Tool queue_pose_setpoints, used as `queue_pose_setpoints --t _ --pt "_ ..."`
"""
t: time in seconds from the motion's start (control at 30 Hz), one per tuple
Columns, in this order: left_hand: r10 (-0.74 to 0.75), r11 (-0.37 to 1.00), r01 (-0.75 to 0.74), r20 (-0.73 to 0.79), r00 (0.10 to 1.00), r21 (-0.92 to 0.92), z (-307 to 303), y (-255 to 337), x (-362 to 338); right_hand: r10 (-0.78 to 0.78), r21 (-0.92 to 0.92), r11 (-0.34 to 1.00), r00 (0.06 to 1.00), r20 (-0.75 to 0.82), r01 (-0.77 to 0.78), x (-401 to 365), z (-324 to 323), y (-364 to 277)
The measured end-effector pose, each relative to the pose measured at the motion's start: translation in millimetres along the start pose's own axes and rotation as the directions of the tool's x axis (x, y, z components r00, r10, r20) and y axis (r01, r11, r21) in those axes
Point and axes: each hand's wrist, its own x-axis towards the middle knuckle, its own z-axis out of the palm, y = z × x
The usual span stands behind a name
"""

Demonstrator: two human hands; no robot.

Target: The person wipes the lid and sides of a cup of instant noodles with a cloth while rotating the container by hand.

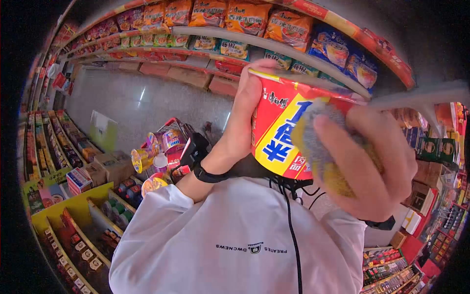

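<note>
Close in front of my chest is a large red and yellow instant noodle tub (274, 127), tilted, with Chinese lettering on its side. My left hand (245, 112) grips it from the left, thumb near the rim and the other fingers mostly hidden behind it. Against the printed side, my right hand (377, 161) presses a fuzzy grey and yellow cloth (325, 142), its fingers curled round it. Motion blurs this hand and the cloth a little. The right part of the tub is covered by them.
Shelves ahead carry orange noodle packets (247, 18) and blue ones (330, 46). A basket (171, 125) with several noodle tubs (171, 139) stands at my left, beside low shelving (73, 215) and cardboard boxes (115, 166). More stocked shelves (435, 147) line the right.
</note>
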Motion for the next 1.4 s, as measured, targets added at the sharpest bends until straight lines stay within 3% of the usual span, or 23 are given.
queue_pose_setpoints --t 0.13,0.2,0.33,0.4,0.47,0.53,0.63,0.77,0.87,0.93,0.97,1.07,1.2,1.33,1.4 --pt "0.006 0.99 -0.017 -0.082 0.997 -0.142 -6.8 3.0 6.3 -0.132 0.029 0.991 0.991 -0.018 0.133 4.3 23.3 -0.3" --pt "-0.081 0.959 0.045 -0.118 0.99 -0.281 -6.8 11.3 7.2 -0.148 0.03 0.988 0.988 -0.032 0.149 6.9 29.3 -3.8" --pt "-0.048 0.966 0.022 -0.095 0.994 -0.258 -19.7 28.7 9.4 -0.187 0.081 0.979 0.982 0.008 0.186 16.6 33.3 -7.5" --pt "-0.059 0.951 0.007 -0.158 0.986 -0.309 -32.1 30.6 12.1 -0.183 0.095 0.979 0.983 0.035 0.179 22.0 37.5 -6.2" --pt "-0.082 0.889 0.066 -0.016 0.997 -0.453 -46.8 37.9 12.4 -0.187 0.115 0.976 0.982 0.008 0.185 24.5 47.5 -0.7" --pt "-0.049 0.867 0.029 -0.029 0.998 -0.498 -58.6 43.2 15.6 -0.187 0.127 0.974 0.982 -0.022 0.188 30.2 54.9 7.2" --pt "-0.153 0.868 0.077 -0.116 0.981 -0.49 -65.9 57.9 21.5 -0.207 0.224 0.953 0.978 -0.022 0.206 43.3 62.9 20.0" --pt "-0.119 0.825 0.086 -0.024 0.993 -0.559 -93.6 59.8 34.8 -0.27 0.267 0.926 0.962 -0.029 0.268 58.2 79.7 29.5" --pt "-0.198 0.796 0.161 0.0 0.98 -0.583 -112.1 65.1 44.7 -0.287 0.292 0.911 0.956 -0.054 0.291 73.6 89.7 33.6" --pt "-0.226 0.788 0.159 -0.039 0.973 -0.595 -117.2 65.6 52.4 -0.285 0.294 0.913 0.958 -0.037 0.283 83.7 96.2 34.9" --pt "-0.203 0.762 0.187 0.046 0.978 -0.619 -124.9 65.6 57.1 -0.274 0.289 0.915 0.959 -0.066 0.282 88.5 100.4 35.2" --pt "-0.273 0.695 0.26 0.088 0.958 -0.671 -141.4 68.7 64.9 -0.231 0.27 0.929 0.967 -0.107 0.252 103.1 108.4 33.1" --pt "-0.313 0.759 0.275 0.039 0.949 -0.59 -155.1 61.9 86.2 -0.162 0.224 0.955 0.976 -0.146 0.192 117.3 114.8 31.8" --pt "-0.346 0.723 0.374 0.164 0.924 -0.581 -172.8 42.0 106.9 -0.12 0.182 0.971 0.976 -0.18 0.153 125.9 117.5 30.5" --pt "-0.275 0.784 0.34 0.202 0.94 -0.52 -142.9 81.8 104.2 -0.019 0.183 0.981 0.972 -0.236 0.064 125.9 118.9 26.2"
